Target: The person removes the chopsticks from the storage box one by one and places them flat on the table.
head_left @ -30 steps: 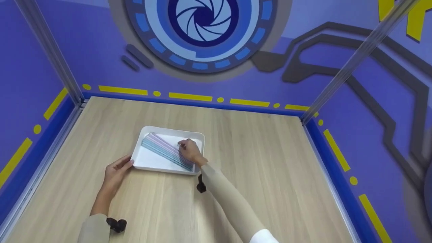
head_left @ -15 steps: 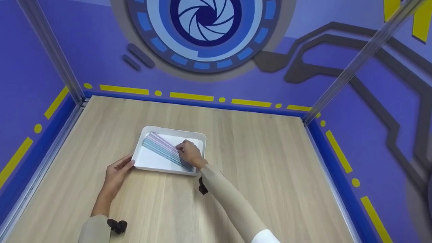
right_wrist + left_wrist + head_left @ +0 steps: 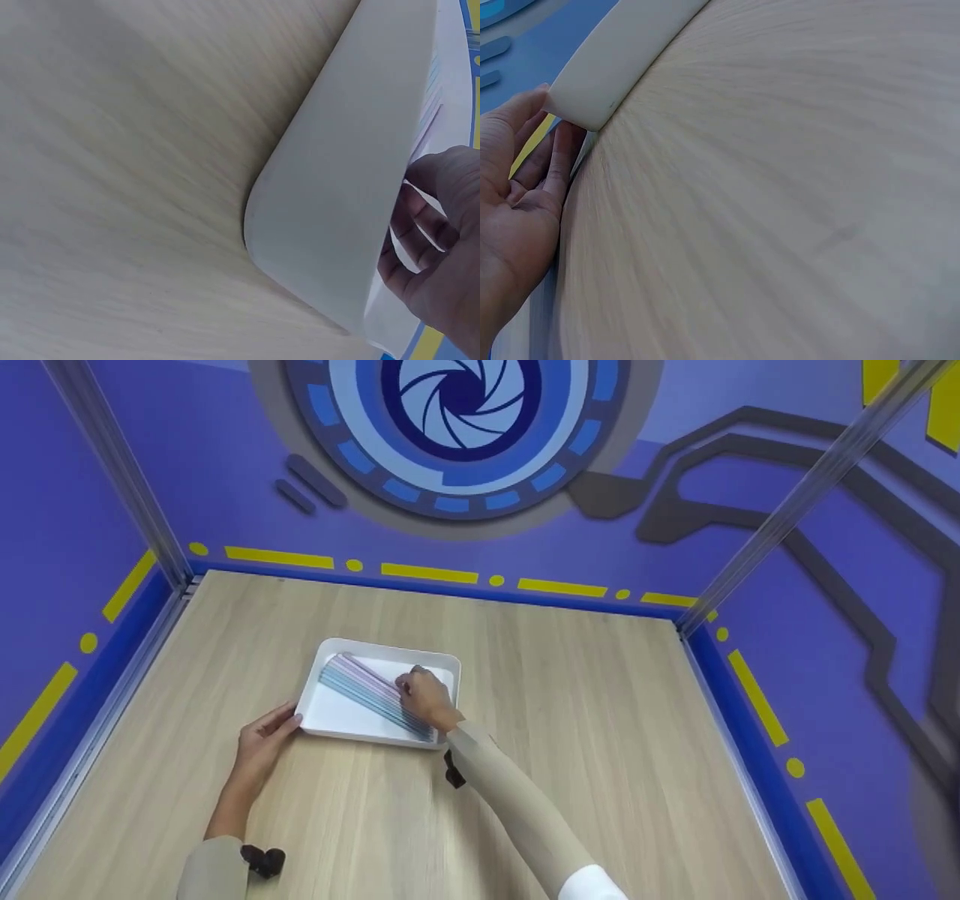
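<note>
A shallow white tray sits on the wooden table, with a bundle of thin pastel straws lying slantwise in it. The blue straws lie on the near side and the purple straws on the far side. My left hand holds the tray's near left corner, thumb at the rim and fingers around the outside, as the left wrist view shows. Inside the tray my right hand has curled fingers and pinches the outermost purple straw around its middle. The straws' right ends are partly hidden behind that hand.
The pale wooden table spreads around the tray. Blue printed walls stand at the back and both sides, with metal posts at the corners. A black wrist camera sticks out beside the left sleeve.
My right hand has moved from just beside the bundle onto its far purple edge, then slightly up and right. The left hand stays at the tray corner; the view shifts slightly.
</note>
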Action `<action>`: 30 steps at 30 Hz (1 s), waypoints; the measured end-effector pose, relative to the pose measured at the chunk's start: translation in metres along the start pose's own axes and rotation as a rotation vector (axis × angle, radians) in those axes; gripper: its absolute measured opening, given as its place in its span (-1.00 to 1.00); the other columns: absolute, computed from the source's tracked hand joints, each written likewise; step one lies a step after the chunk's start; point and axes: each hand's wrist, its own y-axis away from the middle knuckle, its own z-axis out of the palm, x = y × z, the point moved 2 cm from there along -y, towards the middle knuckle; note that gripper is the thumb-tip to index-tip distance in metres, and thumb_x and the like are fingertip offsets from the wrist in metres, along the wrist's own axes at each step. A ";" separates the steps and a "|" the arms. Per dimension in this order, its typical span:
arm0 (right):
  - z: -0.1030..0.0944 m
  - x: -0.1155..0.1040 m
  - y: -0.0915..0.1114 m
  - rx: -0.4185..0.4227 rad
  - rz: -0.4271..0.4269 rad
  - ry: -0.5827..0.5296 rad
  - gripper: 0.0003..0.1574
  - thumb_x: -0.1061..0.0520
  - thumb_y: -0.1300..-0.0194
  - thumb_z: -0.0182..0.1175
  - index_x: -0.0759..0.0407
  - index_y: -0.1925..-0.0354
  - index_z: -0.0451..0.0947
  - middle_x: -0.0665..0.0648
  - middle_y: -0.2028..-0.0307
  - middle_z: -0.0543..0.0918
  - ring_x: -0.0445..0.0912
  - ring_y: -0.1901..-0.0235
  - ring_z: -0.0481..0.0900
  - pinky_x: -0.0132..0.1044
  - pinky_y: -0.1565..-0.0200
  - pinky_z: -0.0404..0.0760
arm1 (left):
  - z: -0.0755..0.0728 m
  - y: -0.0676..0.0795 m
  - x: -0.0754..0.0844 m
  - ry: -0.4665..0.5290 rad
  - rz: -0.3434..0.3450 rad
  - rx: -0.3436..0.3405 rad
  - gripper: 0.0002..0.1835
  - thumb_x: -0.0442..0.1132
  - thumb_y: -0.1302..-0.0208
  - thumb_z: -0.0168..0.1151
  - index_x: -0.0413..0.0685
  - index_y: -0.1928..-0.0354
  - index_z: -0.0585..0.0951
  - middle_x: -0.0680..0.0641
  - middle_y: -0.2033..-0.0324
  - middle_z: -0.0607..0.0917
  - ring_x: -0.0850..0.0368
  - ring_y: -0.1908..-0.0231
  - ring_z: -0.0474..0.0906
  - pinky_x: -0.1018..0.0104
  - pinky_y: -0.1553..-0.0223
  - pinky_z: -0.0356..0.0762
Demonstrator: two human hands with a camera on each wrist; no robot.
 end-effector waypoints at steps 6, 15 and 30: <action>0.004 -0.003 -0.007 0.026 -0.021 0.009 -0.84 0.14 -0.49 0.18 0.07 0.11 0.70 0.09 0.11 0.65 -0.10 0.12 0.58 -0.24 0.08 0.68 | 0.001 0.000 -0.001 -0.002 0.001 0.006 -0.34 0.02 -0.42 0.30 -0.09 -0.45 0.43 -0.14 -0.48 0.41 0.04 -0.49 0.31 0.66 -0.25 0.42; 0.006 -0.017 -0.016 -0.015 -0.033 0.149 -0.75 0.18 -0.49 0.20 -0.04 -0.01 0.74 0.08 0.03 0.66 -0.06 0.07 0.63 -0.17 0.05 0.75 | -0.001 0.001 0.000 0.015 0.025 0.012 -0.34 0.03 -0.39 0.33 -0.10 -0.43 0.46 -0.16 -0.45 0.44 0.48 -0.21 0.46 0.73 -0.16 0.44; -0.009 -0.024 -0.013 -0.051 0.002 0.135 -0.64 0.16 -0.48 0.20 -0.03 -0.18 0.66 0.03 0.00 0.77 -0.11 0.06 0.72 -0.15 0.04 0.76 | 0.000 0.001 0.001 0.003 0.021 -0.072 -0.31 0.04 -0.46 0.24 -0.04 -0.52 0.34 -0.07 -0.54 0.31 0.03 -0.56 0.16 0.48 -0.41 0.33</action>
